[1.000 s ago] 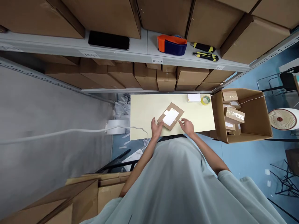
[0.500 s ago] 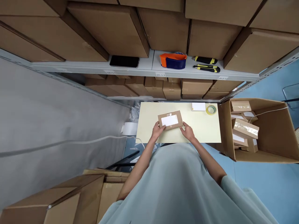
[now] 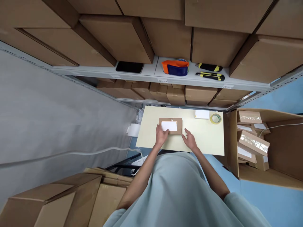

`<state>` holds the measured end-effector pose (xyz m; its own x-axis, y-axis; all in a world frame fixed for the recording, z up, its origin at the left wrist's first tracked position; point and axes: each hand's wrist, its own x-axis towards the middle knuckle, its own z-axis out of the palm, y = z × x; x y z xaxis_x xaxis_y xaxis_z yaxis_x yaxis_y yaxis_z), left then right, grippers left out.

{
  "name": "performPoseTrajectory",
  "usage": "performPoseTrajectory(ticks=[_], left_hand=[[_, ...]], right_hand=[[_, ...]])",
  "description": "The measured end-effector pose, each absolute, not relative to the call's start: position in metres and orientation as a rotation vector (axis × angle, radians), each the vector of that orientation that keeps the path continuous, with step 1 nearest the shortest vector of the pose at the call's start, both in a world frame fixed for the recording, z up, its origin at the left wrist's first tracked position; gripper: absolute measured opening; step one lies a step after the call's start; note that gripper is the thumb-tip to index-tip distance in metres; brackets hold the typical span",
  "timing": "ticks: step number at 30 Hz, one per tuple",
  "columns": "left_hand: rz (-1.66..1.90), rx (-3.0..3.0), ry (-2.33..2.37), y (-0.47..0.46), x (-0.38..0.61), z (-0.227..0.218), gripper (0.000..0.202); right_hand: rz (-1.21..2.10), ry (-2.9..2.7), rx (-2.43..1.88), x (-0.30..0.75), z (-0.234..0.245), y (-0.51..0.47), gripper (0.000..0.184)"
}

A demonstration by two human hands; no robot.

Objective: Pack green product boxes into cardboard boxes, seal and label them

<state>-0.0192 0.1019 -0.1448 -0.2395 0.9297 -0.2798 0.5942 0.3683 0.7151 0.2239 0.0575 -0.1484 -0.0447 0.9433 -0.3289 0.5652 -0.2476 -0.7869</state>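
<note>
A small brown cardboard box (image 3: 179, 126) with a white label (image 3: 169, 125) lies squarely on the pale yellow table (image 3: 151, 140). My left hand (image 3: 161, 136) grips its near left corner, thumb on top by the label and fingers along the left side. Just off the near right corner, my right hand (image 3: 189, 140) has its fingers apart and holds nothing. A stack of white labels (image 3: 202, 114) and a roll of tape (image 3: 211, 119) sit at the table's back right.
A large open carton (image 3: 284, 176) with several taped boxes (image 3: 253, 142) stands on the right. Above the table runs a shelf (image 3: 151, 74) with a phone (image 3: 129, 67), an orange and blue tape dispenser (image 3: 176, 68) and box cutters (image 3: 210, 76). A white cable (image 3: 71, 153) crosses on the left.
The box has turned from tilted to straight and now rests flat on the table. My right hand has let go of its right corner; my left hand stays on it. The view has shifted slightly.
</note>
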Motion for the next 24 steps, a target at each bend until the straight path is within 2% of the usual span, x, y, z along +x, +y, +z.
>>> performPoseTrajectory(ticks=[5,9,18,24], left_hand=[[0.700,1.412,1.933,0.149,-0.019,-0.110,0.071],[0.862,1.581,1.817,0.200,-0.025,-0.066,0.064],[1.194,1.799,1.547,0.291,-0.013,0.015,0.056],[1.302,1.867,1.418,0.357,0.013,0.053,0.055]], right_hand=[[1.076,-1.504,-1.728,0.239,-0.121,0.110,0.060],[0.908,-1.609,-1.651,0.237,-0.067,0.174,0.060],[0.254,-1.972,-1.541,0.224,0.072,0.315,0.057],[0.086,-2.177,-1.734,0.200,0.120,0.390,0.051]])
